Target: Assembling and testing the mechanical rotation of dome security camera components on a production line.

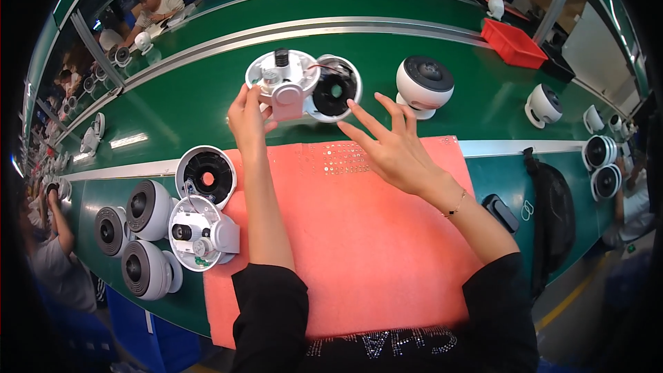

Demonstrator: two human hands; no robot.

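My left hand [247, 119] holds the near edge of an opened white dome camera [284, 79], its inner half with motor and wires facing up on the green belt. Joined to it by wires lies the other half [335, 90], a white shell with a black inside. My right hand [388, 141] hovers with spread fingers just right of and below that shell, holding nothing. Both forearms reach over a salmon-pink mat [359, 235].
A closed white dome camera [423, 84] stands right of the shell. Left of the mat lie another opened camera [200, 235] with its shell [206, 176], and three closed ones [146, 211]. A red bin [514, 43] sits far right; more cameras [599, 152] at right; other workers at left.
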